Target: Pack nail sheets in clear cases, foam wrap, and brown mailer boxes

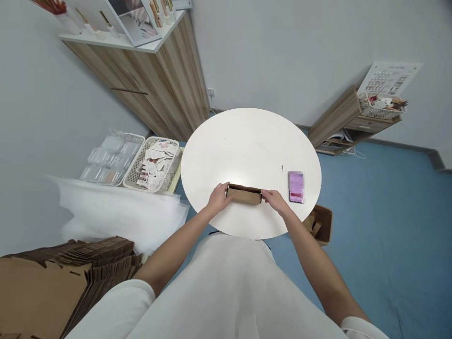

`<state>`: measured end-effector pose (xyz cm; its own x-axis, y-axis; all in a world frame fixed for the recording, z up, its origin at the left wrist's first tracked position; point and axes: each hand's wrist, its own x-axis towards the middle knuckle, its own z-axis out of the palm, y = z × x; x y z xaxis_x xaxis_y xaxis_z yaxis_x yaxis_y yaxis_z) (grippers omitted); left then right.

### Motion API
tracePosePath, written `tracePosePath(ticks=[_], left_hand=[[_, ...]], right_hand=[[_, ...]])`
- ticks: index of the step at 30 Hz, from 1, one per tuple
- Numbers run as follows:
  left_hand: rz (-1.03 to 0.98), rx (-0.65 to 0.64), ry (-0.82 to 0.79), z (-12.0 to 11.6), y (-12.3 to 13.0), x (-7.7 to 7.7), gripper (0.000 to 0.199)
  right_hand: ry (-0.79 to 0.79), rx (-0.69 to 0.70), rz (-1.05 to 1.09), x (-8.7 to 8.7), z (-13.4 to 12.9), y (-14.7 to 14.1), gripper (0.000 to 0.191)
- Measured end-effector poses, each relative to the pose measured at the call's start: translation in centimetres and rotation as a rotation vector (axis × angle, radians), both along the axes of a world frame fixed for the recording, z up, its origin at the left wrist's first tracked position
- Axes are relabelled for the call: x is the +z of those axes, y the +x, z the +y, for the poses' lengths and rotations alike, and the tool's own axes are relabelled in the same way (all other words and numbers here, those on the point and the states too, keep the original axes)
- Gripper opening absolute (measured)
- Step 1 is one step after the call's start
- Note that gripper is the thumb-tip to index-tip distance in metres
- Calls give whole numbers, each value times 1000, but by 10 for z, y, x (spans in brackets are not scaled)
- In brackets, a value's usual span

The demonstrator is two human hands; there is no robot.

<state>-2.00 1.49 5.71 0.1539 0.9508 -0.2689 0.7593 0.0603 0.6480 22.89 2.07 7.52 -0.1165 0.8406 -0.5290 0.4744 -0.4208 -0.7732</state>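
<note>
A small brown cardboard box (244,195) is held near the front edge of the round white table (247,141). Its long side faces me, and a dark gap shows along the top. My left hand (219,197) grips the box's left end, thumb along the near side. At the other end, my right hand (274,198) pinches the right edge with its fingertips. The far side and bottom of the box are hidden. To the right of my right hand lies a phone (296,187) with a lit purple screen.
Left of the table stand a white basket of printed cards (155,165), clear plastic cases (111,155), white sheets (123,212) and stacked flat cardboard (45,287). An open carton (323,223) sits on the floor at right. Wooden cabinets (151,84) stand behind.
</note>
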Motion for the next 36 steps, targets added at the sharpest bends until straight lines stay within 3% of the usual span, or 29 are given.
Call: tracePosePath(ticks=[9, 16, 24, 28, 36], left_hand=[[23, -22, 73, -3, 0, -3, 46], [20, -42, 60, -3, -4, 5, 44], [-116, 114, -120, 0, -11, 6, 33], [-110, 146, -135, 1, -13, 8, 32], [-162, 86, -129, 12, -17, 8, 37]], right_hand=[[-53, -12, 136, 3, -8, 1, 30], [-47, -33, 151, 7, -10, -2, 29], [-21, -82, 111, 5, -11, -3, 30], [-13, -88, 95, 2, -11, -2, 36], [43, -49, 104, -6, -7, 0, 41]])
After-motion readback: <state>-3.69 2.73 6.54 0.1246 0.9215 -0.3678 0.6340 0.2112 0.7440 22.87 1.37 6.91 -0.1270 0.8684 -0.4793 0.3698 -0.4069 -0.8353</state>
